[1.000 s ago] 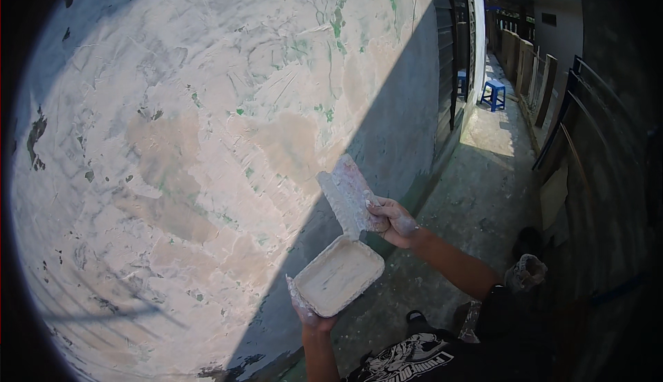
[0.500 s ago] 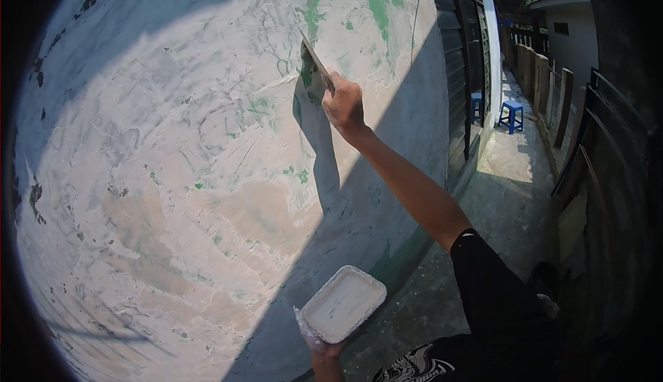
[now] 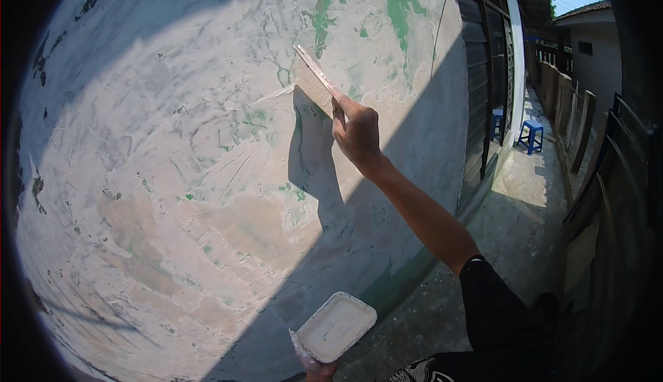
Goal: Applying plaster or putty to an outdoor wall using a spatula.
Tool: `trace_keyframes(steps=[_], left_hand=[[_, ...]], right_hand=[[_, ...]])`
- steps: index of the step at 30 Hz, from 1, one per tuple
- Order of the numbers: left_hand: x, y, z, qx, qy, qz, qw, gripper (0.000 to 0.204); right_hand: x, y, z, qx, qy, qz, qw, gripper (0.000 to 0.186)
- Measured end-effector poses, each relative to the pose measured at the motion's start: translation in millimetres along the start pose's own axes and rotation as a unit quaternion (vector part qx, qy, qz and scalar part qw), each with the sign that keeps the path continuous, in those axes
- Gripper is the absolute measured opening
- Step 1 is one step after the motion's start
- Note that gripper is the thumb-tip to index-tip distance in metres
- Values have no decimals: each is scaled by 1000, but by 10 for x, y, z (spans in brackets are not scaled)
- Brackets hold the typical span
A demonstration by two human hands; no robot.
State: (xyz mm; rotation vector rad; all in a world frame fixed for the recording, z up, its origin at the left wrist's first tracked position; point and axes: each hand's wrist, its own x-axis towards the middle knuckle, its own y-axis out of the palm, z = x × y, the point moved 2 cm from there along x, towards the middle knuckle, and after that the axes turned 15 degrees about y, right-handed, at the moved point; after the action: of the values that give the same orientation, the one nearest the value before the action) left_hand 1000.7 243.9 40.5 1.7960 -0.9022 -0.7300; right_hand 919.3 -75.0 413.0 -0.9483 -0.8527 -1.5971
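My right hand (image 3: 360,133) is closed on the handle of a wide putty knife (image 3: 314,81), held up in sunlight. Its pale blade slants up and left, with its far edge at or very close to the wall (image 3: 200,147); I cannot tell whether it touches. The wall carries smeared white filler, with green paint showing through in patches. Low down, my left hand (image 3: 318,369) grips a shallow white rectangular tray (image 3: 356,298) by its lower left side. A whitish coating covers the tray's inside, and white smears mark that hand. Its fingers are partly hidden below the tray.
A louvred window (image 3: 476,85) with dark frames follows the wall on the right. Down the narrow concrete path (image 3: 514,206) stands a blue plastic stool (image 3: 531,136). A fence (image 3: 563,99) and dark metal bars (image 3: 597,154) line the path's right side.
The putty knife has turned, so its pale blade face shows instead of its dark side. My right hand is slightly lower and further right in view. The tray sits lower; the whole view has shifted.
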Motion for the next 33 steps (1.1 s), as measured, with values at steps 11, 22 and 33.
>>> trace_keyframes(steps=[11, 22, 33], left_hand=[[145, -423, 53, 65, 28, -1, 997, 86], [84, -181, -49, 100, 20, 26, 994, 88], [113, -114, -181, 36, -6, -30, 999, 73]], right_hand=[[-620, 514, -51, -130, -69, 44, 988, 59], [-112, 285, -306, -105, 99, -27, 989, 46], [-1017, 498, 71, -72, -36, 143, 986, 49]])
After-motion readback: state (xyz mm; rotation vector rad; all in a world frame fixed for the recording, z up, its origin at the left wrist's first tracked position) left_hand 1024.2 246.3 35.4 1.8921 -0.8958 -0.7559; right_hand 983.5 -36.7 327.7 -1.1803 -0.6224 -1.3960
